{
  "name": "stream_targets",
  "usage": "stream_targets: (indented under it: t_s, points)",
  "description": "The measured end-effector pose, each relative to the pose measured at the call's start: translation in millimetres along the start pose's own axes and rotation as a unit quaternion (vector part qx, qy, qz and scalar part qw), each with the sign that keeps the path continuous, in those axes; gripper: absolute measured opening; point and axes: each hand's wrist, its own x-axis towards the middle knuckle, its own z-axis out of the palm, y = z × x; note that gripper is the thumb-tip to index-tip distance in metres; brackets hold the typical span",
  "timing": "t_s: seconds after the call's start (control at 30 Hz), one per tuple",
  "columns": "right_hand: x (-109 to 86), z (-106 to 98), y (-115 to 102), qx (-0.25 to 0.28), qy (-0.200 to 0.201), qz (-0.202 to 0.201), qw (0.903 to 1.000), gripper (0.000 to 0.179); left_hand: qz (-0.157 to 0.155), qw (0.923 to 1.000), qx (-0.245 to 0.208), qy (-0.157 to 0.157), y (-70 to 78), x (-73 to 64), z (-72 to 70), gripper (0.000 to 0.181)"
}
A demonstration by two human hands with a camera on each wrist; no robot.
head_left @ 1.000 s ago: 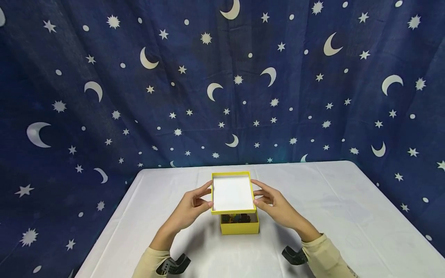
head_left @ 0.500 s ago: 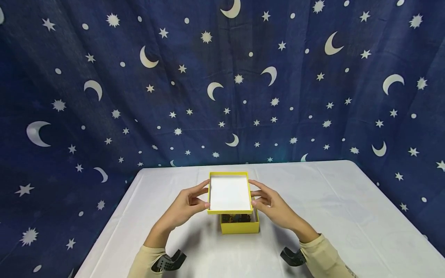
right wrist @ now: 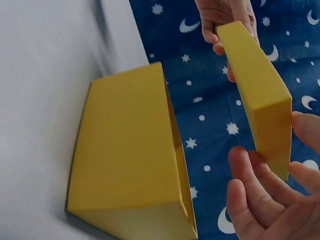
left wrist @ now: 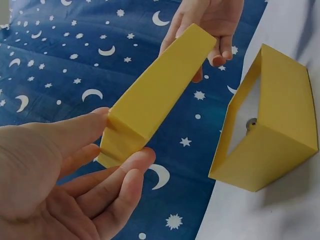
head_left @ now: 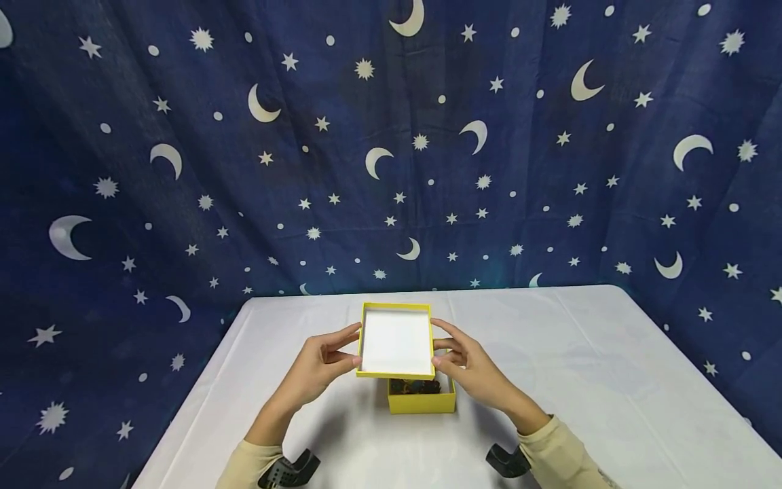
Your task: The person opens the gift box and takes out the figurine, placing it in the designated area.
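Observation:
Both hands hold a square yellow box lid (head_left: 397, 343) in the air, its white inside facing up toward the head camera. My left hand (head_left: 314, 363) grips the lid's left side, with fingertips at the corner in the left wrist view. On the opposite side, my right hand (head_left: 473, 370) pinches the lid between thumb and fingers. Below and slightly right of the lid stands an open yellow box (head_left: 421, 405) on the table, partly covered by the lid in the head view. Small dark pieces (head_left: 415, 386) lie inside it; a round grey piece (left wrist: 251, 124) shows through the opening in the left wrist view.
A white cloth covers the table (head_left: 580, 380). Behind it hangs a dark blue curtain (head_left: 342, 176) printed with moons and stars. A black wrist camera is strapped to each wrist.
Both hands have carried the lid a little to the left, so more of the box's right side shows. The box has stayed in place.

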Motion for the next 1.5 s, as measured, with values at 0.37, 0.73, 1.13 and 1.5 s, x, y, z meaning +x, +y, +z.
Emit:
stream_targets:
  t_s: [0.37,0.73,1.13,1.5]
  points:
    - [6.6,10,0,0.033,-0.030,0.000,0.9990,0.068,0.012,0.9998,0.017,0.007,-7.9,-12.1,-10.5,0.057]
    - [8.3,20,-5,0.037,-0.050,0.007,0.9981,0.068,0.012,0.9994,0.032,-0.004,-11.9,-23.3,-19.8,0.057]
    - [18.1,31,-16,0.043,-0.073,0.014,0.9963,0.071,0.017,0.9989,0.043,0.004,-14.5,-34.8,-35.9,0.056]
    - [19.5,50,-21,0.046,-0.090,0.030,0.9944,0.069,0.008,0.9996,0.021,-0.018,-24.9,-49.9,-54.2,0.058]
